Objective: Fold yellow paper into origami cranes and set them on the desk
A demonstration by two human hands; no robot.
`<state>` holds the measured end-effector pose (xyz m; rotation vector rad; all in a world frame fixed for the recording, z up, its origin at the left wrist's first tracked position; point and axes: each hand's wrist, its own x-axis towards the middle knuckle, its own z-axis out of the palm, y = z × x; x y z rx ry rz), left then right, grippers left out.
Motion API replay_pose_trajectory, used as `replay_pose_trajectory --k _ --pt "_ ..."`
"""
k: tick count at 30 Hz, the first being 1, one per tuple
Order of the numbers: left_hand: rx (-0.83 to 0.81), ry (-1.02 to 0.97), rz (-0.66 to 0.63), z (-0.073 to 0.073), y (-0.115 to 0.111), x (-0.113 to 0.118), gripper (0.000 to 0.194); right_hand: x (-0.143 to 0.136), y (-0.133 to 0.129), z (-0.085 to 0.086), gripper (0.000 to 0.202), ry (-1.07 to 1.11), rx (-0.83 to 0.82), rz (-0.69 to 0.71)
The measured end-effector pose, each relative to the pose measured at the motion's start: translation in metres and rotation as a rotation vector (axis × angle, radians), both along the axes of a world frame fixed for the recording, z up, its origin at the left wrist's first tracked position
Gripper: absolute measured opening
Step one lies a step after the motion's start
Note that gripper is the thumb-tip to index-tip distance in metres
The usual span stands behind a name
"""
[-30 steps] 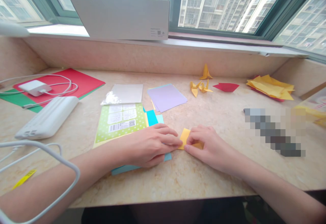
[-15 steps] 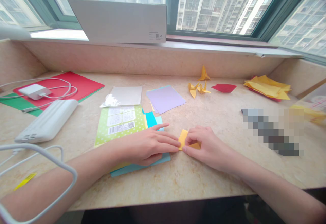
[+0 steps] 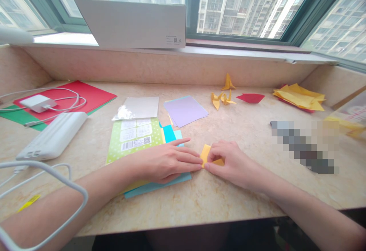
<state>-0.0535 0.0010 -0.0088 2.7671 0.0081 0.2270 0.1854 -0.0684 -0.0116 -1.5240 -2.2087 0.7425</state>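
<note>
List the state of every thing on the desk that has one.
Yellow paper: partly folded, pressed flat by left hand and right hand.
Yellow cranes: fully folded.
Red paper: partly folded.
Lilac sheets: flat, unfolded.
Charger: cable plugged in.

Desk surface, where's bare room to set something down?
Bare marble lies between the lilac paper and the pixelated object, and along the near edge in front of the left hand and right hand. Crowded: around the power bank and green packet.
</note>
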Motion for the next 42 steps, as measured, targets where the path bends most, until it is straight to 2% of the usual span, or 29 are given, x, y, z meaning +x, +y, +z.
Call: replay_pose_trajectory --k 7,14,23,29,38,42 --pt "0.040 0.003 -0.004 -0.005 -0.001 0.002 0.043 0.000 0.001 -0.002 0.017 -0.011 -0.004 0.010" --pt "-0.021 -0.039 -0.013 -0.004 0.002 -0.001 0.047 0.001 0.001 -0.001 0.016 -0.009 -0.002 0.007" --pt "0.068 -0.020 -0.027 -0.004 0.002 0.001 0.042 0.002 0.002 -0.001 0.016 -0.017 -0.011 -0.010" --pt "0.094 0.020 -0.013 -0.001 -0.002 0.002 0.040 0.019 0.005 0.004 0.019 0.065 -0.133 0.068" --pt "0.088 0.003 0.008 -0.001 -0.004 0.002 0.049 0.018 -0.001 -0.006 0.009 0.048 -0.040 -0.053" --pt "0.124 0.038 0.034 -0.001 -0.006 0.003 0.051 0.020 -0.002 -0.009 0.024 0.060 -0.012 -0.103"
